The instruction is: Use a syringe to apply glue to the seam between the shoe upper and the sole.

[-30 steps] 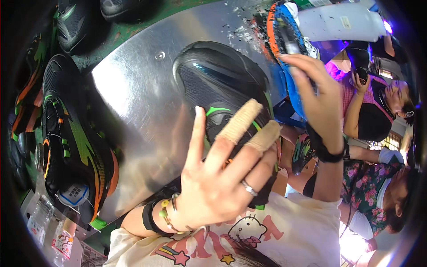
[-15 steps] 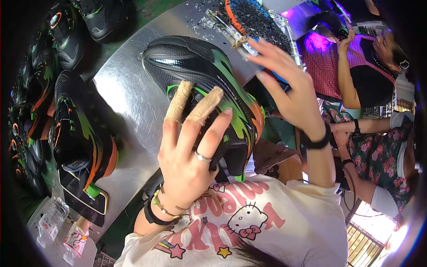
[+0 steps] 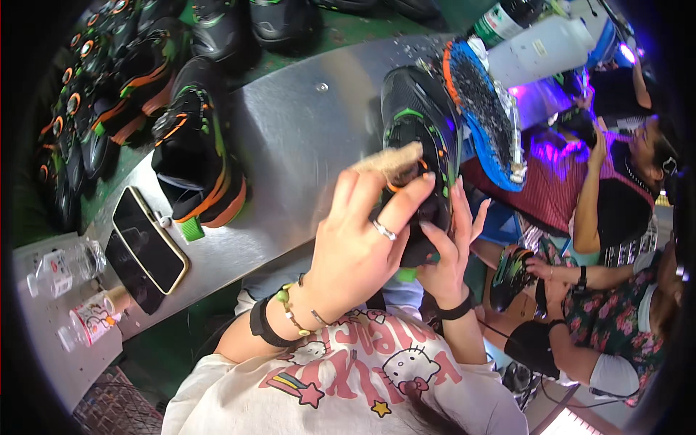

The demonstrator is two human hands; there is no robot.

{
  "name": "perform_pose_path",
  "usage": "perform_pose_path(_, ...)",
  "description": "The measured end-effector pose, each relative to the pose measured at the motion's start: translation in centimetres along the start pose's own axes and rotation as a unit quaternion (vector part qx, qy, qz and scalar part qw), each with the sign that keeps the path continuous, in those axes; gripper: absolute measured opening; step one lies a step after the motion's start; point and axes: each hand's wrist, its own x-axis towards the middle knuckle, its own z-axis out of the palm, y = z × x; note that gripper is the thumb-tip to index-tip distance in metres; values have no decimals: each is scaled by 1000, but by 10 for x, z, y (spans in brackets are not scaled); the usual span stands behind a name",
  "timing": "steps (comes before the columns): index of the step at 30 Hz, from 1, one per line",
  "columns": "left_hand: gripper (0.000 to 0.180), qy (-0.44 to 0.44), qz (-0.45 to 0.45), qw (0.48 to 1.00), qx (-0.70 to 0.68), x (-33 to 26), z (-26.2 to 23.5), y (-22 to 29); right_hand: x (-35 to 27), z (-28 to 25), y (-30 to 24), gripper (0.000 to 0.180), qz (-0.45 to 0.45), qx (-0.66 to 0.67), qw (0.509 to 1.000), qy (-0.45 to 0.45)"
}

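Head view shows the black shoe (image 3: 417, 138) held upright between both hands, its long axis running from 6 to 12 o'clock, left hand (image 3: 355, 246) closed on it at 9 o'clock, right hand (image 3: 449, 246) gripping its lower end.

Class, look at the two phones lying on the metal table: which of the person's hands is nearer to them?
Left. The left hand grips the black shoe just right of the phones; the right hand holds the shoe's far side, farther away.
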Motion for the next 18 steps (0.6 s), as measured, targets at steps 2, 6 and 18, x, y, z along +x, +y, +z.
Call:
perform_pose_path(2,55,14,23,1000,-5,-8,1,0,-9,14,7,43,54,128,986,87)
perform_pose_path(6,47,-19,81,989,-124,-14,-5,18,-62,19,16,65,322,373,863,115)
perform_pose_path(18,36,183,-85,869,452,-12,-115,-13,-53,10,-3,79,426,543,678,254)
